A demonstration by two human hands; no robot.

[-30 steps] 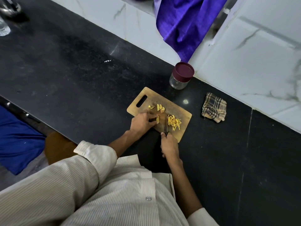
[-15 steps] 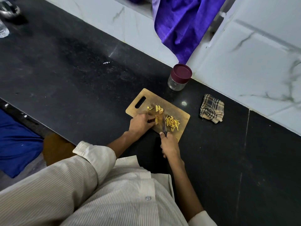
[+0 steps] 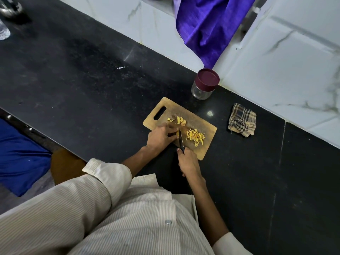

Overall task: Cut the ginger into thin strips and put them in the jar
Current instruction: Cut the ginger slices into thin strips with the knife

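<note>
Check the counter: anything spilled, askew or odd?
Nothing spilled. Cut ginger strips and slices stay on the wooden cutting board. Only note: the clear glass jar has its maroon lid on.

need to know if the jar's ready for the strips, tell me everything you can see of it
The jar is small, round, of clear glass or plastic, with a dark maroon lid on it, so it is closed. It looks empty, though the view is too far to be sure. It stands upright on the black counter close to the white tiled wall, just beyond the far edge of the wooden cutting board, apart from it. Neither hand touches it.
</note>
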